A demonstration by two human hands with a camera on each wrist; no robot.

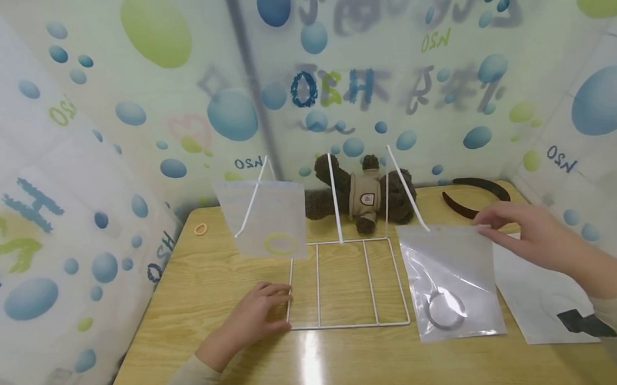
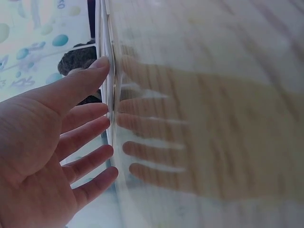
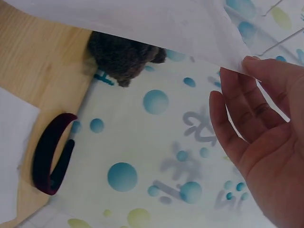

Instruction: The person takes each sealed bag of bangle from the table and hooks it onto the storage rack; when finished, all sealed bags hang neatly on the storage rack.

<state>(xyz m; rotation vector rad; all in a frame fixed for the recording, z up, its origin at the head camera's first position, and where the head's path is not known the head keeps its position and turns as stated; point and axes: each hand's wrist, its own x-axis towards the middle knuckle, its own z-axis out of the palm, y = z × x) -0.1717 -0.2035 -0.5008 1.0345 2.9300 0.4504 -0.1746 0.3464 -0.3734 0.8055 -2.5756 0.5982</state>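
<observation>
My right hand pinches the top right corner of a clear plastic bag with a silvery round item inside. The tip of the right-hand prong of a white wire rack overlaps the bag's top edge. In the right wrist view, thumb and fingers meet at the bag's corner. My left hand rests at the left side of the rack's base, its fingers fairly straight and spread, fingertips right at the wire. From the rack's left prong hangs another bag holding a yellow ring.
Behind the rack lies a dark brown teddy bear in a beige top. A dark headband is at the back right. A further bag lies on the table at the right; a small orange ring sits at the back left.
</observation>
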